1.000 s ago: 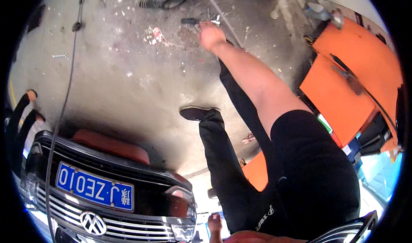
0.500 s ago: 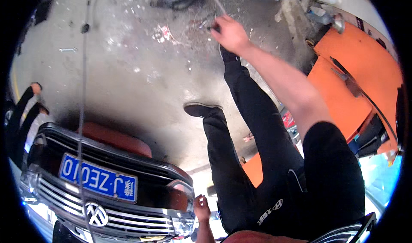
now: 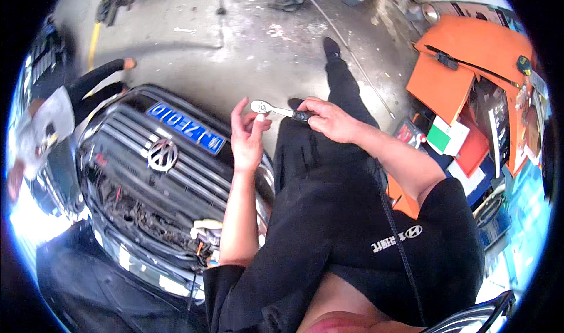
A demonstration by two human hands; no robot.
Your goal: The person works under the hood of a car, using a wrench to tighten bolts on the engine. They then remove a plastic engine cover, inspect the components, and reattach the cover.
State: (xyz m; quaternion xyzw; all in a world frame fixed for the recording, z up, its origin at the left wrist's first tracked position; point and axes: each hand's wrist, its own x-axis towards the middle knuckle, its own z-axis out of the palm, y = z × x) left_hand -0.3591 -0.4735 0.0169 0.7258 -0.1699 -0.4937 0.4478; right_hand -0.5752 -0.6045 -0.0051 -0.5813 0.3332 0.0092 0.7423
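My right hand (image 3: 322,120) grips a ratchet wrench (image 3: 279,109) by its dark handle, its pale metal head to the left, over my dark-clothed legs. My left hand (image 3: 249,136) is raised at that head, index finger lifted, thumb and other fingertips pinched just beneath it; what they hold is too small to make out. Below and left of my left hand is a dark car front (image 3: 108,133) with a chrome grille and blue plate, its engine bay uncovered.
A co-worker (image 3: 50,124) stands at the far left beside the car. An orange tool cart (image 3: 435,86) holding papers and boxes is at my right. A long rod or hose (image 3: 346,45) crosses the concrete floor (image 3: 247,62). A small wrench (image 3: 184,30) lies farther off.
My right hand has come back from low over the floor to in front of my body with the ratchet. My left hand has risen to meet it. The view has shifted, showing more engine bay.
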